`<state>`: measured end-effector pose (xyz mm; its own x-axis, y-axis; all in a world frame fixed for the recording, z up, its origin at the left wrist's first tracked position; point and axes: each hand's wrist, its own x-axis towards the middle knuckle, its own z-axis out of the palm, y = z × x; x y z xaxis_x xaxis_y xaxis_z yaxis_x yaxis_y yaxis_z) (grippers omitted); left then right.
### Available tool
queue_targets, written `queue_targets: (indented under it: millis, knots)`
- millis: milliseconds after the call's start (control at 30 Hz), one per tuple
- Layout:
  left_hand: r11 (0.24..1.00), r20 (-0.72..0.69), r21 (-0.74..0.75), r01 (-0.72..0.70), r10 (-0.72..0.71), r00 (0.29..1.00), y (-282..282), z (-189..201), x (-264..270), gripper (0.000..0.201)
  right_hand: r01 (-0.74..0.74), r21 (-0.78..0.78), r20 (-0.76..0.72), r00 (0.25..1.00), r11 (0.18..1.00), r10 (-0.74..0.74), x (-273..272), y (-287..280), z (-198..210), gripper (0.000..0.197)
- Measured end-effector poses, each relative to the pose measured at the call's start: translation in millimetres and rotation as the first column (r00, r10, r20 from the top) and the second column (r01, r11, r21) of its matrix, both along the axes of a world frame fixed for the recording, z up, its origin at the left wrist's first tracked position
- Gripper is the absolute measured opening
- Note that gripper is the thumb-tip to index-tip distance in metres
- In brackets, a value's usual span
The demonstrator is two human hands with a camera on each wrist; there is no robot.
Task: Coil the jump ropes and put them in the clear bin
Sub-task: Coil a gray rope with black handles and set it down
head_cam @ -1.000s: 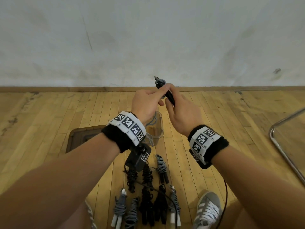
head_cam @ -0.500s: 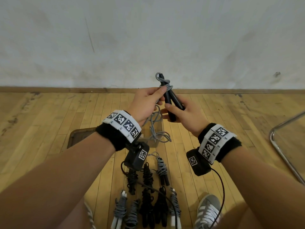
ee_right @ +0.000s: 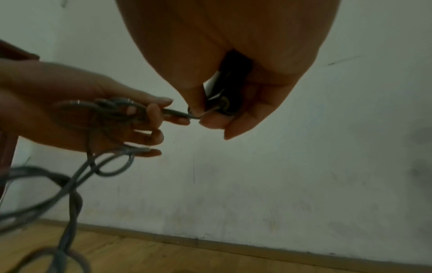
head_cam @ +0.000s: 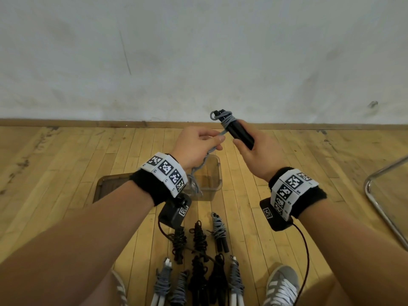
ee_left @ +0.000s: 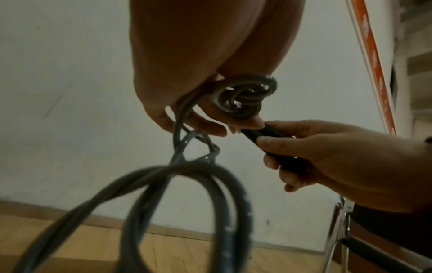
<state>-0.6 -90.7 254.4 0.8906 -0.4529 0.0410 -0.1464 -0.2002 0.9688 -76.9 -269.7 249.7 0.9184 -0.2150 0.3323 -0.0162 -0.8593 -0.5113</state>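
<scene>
My right hand (head_cam: pixel 254 149) grips the two black handles (head_cam: pixel 239 134) of a jump rope, held together and tilted up toward the wall. A few turns of its grey cord (head_cam: pixel 225 119) wrap the handles' top end. My left hand (head_cam: pixel 199 142) pinches the grey cord just left of the handles; the slack (head_cam: pixel 195 180) hangs down from it into the clear bin (head_cam: pixel 215 186) on the floor. In the left wrist view the cord loops (ee_left: pixel 187 203) dangle below my left hand (ee_left: pixel 198 118). In the right wrist view my right hand (ee_right: pixel 224 103) holds the handles (ee_right: pixel 230 77).
Several coiled jump ropes (head_cam: pixel 198 261), black and grey, lie in rows on the wood floor near my shoes (head_cam: pixel 280 288). A brown floor hatch (head_cam: pixel 110 186) sits left of the bin. A metal chair frame (head_cam: pixel 384 208) stands at the right. The wall is close ahead.
My right hand has swung the handles up and to the right, and more grey cord is wound round their top. My left hand moved left, drawing the cord out.
</scene>
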Motion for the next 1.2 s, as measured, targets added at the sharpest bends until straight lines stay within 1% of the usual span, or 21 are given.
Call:
queue_targets:
  millis: [100,167,267,333,433,500,600,633,667,733,767,800,833,867,900,967,1000,1067,1100,1133,1200]
  knots:
    - [0.998,-0.023,-0.055,-0.016,0.014,1.000,-5.0,3.6,-7.1,0.011,0.056,-0.073,-0.022,0.998,0.996,-0.058,-2.5,2.2,2.6,0.055]
    - [0.993,-0.063,-0.097,-0.063,0.057,0.996,-7.7,6.7,-10.8,0.019,0.072,-0.091,-0.021,0.997,0.993,-0.074,-4.0,7.3,3.6,0.056]
    - [0.984,-0.105,-0.125,-0.125,0.112,0.988,-11.4,9.0,-15.3,0.034,0.105,-0.193,-0.010,0.994,0.976,-0.109,-1.9,14.7,-0.8,0.058]
    - [0.975,-0.141,-0.156,-0.156,0.134,0.981,-13.2,11.3,-17.2,0.041,0.063,-0.195,0.011,0.998,0.979,-0.062,-2.2,17.9,-4.5,0.060]
    - [0.959,-0.200,-0.192,-0.210,0.171,0.965,-13.5,13.0,-16.3,0.044,-0.053,-0.122,-0.013,0.999,0.991,0.052,-5.3,21.1,-11.6,0.061]
    - [0.955,-0.224,-0.186,-0.232,0.188,0.956,-13.5,12.1,-15.2,0.043,-0.088,-0.115,-0.019,0.996,0.990,0.086,-5.9,22.6,-14.8,0.063]
    - [0.958,-0.242,-0.162,-0.235,0.193,0.951,-11.3,9.4,-13.3,0.036,-0.144,-0.139,-0.046,0.989,0.980,0.139,-8.0,24.8,-14.7,0.071]
    - [0.961,-0.245,-0.163,-0.225,0.182,0.952,-9.7,9.4,-12.4,0.035,-0.149,-0.122,-0.046,0.989,0.981,0.144,-8.3,24.0,-13.8,0.074]
    - [0.964,-0.247,-0.169,-0.206,0.161,0.956,-8.5,10.1,-11.6,0.034,-0.143,-0.068,-0.032,0.989,0.987,0.141,-7.8,21.5,-12.4,0.077]
    - [0.972,-0.234,-0.178,-0.154,0.110,0.966,-6.6,11.6,-10.6,0.032,-0.142,0.167,-0.012,0.989,0.976,0.146,-5.8,15.4,-7.7,0.084]
    - [0.975,-0.226,-0.176,-0.134,0.093,0.970,-6.1,12.6,-11.0,0.032,-0.146,0.295,-0.016,0.987,0.944,0.157,-5.3,12.6,-3.5,0.085]
    - [0.977,-0.222,-0.178,-0.122,0.081,0.972,-6.2,13.1,-11.4,0.032,-0.156,0.386,-0.017,0.984,0.909,0.176,-5.3,10.5,1.3,0.081]
    - [0.977,-0.218,-0.185,-0.110,0.068,0.974,-6.4,12.7,-11.5,0.034,-0.173,0.428,-0.012,0.980,0.887,0.197,-6.6,9.1,6.9,0.071]
    - [0.976,-0.215,-0.195,-0.095,0.052,0.975,-6.6,12.1,-11.5,0.037,-0.190,0.423,0.002,0.978,0.886,0.209,-8.8,8.6,12.8,0.058]
    - [0.976,-0.211,-0.206,-0.076,0.032,0.977,-6.7,11.3,-11.4,0.039,-0.192,0.392,0.011,0.979,0.900,0.204,-11.0,9.1,17.2,0.049]
    - [0.976,-0.199,-0.217,-0.033,-0.011,0.980,-7.4,11.1,-11.2,0.039,-0.161,0.361,0.004,0.985,0.919,0.171,-13.0,11.0,19.8,0.050]
    - [0.975,-0.191,-0.222,-0.016,-0.027,0.981,-7.9,11.5,-11.2,0.038,-0.143,0.397,-0.020,0.986,0.907,0.164,-12.5,11.3,17.1,0.052]
    - [0.970,-0.184,-0.242,0.002,-0.048,0.982,-8.6,13.5,-11.9,0.034,-0.152,0.553,-0.057,0.974,0.819,0.220,-12.8,15.3,11.3,0.049]
    - [0.970,-0.184,-0.242,0.002,-0.048,0.982,-8.1,14.5,-11.7,0.032,-0.179,0.600,-0.049,0.965,0.780,0.259,-12.8,15.7,9.3,0.048]
    - [0.974,-0.179,-0.227,-0.003,-0.039,0.983,-7.2,15.2,-11.1,0.028,-0.204,0.603,-0.036,0.959,0.771,0.282,-12.1,14.0,8.3,0.048]
    - [0.985,-0.168,-0.173,-0.002,-0.027,0.985,-3.9,15.2,-9.3,0.018,-0.232,0.560,-0.015,0.957,0.795,0.290,-11.1,8.7,10.2,0.051]
